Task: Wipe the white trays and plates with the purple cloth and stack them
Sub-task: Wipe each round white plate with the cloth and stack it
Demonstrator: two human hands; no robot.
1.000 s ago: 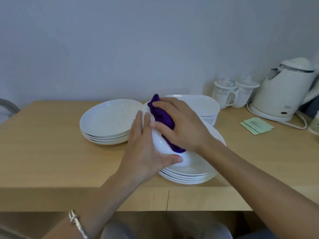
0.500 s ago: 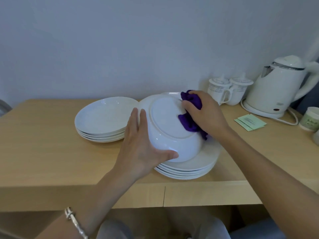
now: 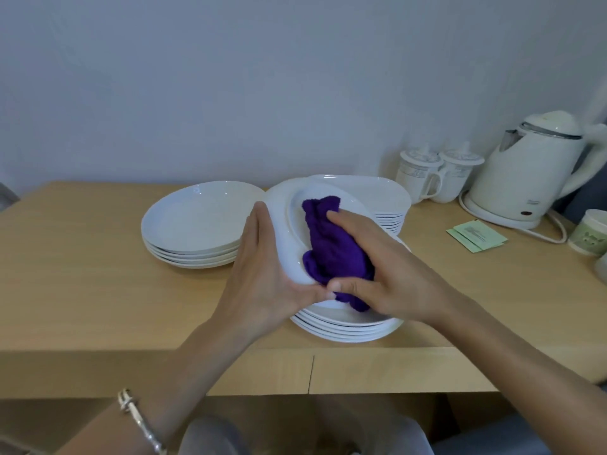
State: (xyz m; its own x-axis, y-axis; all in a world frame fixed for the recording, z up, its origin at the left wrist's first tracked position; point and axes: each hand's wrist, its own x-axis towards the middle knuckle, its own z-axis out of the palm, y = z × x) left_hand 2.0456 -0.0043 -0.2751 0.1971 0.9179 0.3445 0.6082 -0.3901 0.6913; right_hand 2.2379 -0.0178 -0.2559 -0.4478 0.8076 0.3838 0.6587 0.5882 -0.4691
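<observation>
- One white round plate (image 3: 285,234) is held tilted on its edge above the front stack of white plates (image 3: 345,330).
- The left hand (image 3: 262,277) grips this plate: the fingers lie straight along its left rim and the thumb hooks over the lower rim.
- The right hand (image 3: 391,280) holds one crumpled purple cloth (image 3: 330,244), with the fingers curled around it, and presses it against the face of the tilted plate.
- The front stack shows at least four rims; the exact count is partly hidden by the hands.
- One left stack of white round plates (image 3: 197,221), about four, stands just beside it on the light wooden table (image 3: 82,284).
- One rear stack of white squarish trays (image 3: 381,192) has many thin rims, too fine to count.
- At the right stand two white lidded mugs (image 3: 437,178), one white electric kettle (image 3: 532,169), two green paper packets (image 3: 476,236) and one pale cup (image 3: 591,233) at the edge.
- One silver bracelet (image 3: 138,418) is on the left wrist.
</observation>
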